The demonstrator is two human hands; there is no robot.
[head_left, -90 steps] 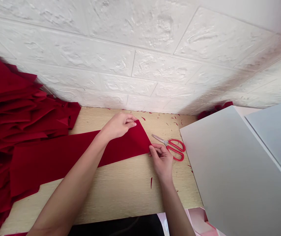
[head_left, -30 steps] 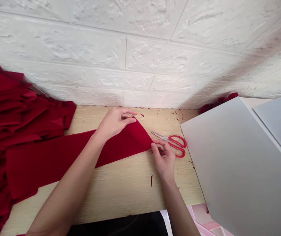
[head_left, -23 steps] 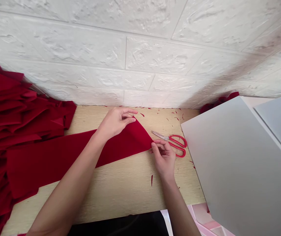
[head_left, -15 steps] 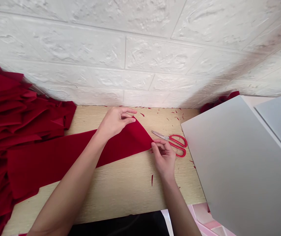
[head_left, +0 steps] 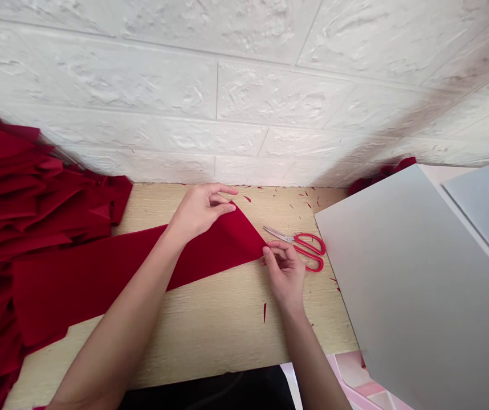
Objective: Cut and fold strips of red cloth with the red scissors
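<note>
A long strip of dark red fabric [head_left: 214, 250] stretches from the left across the wooden table, its right end cut at a slant. My left hand [head_left: 199, 210] pinches the upper corner of that end between thumb and fingers, index finger extended. At the lower corner, the thumb and fingers of my right hand [head_left: 285, 270] are closed on the cloth. Just beyond my right hand lie scissors [head_left: 313, 245] with red handles, blades pointing left and apparently closed. My left forearm covers part of the strip.
Heaped red fabric pieces [head_left: 26, 193] fill the left side. A large grey-white box or panel [head_left: 415, 273] stands at the right. Behind the table [head_left: 210, 319] rises a white brick-patterned wall [head_left: 176, 74]. Small red scraps [head_left: 265, 312] are scattered about; a black surface [head_left: 210, 393] shows at the front.
</note>
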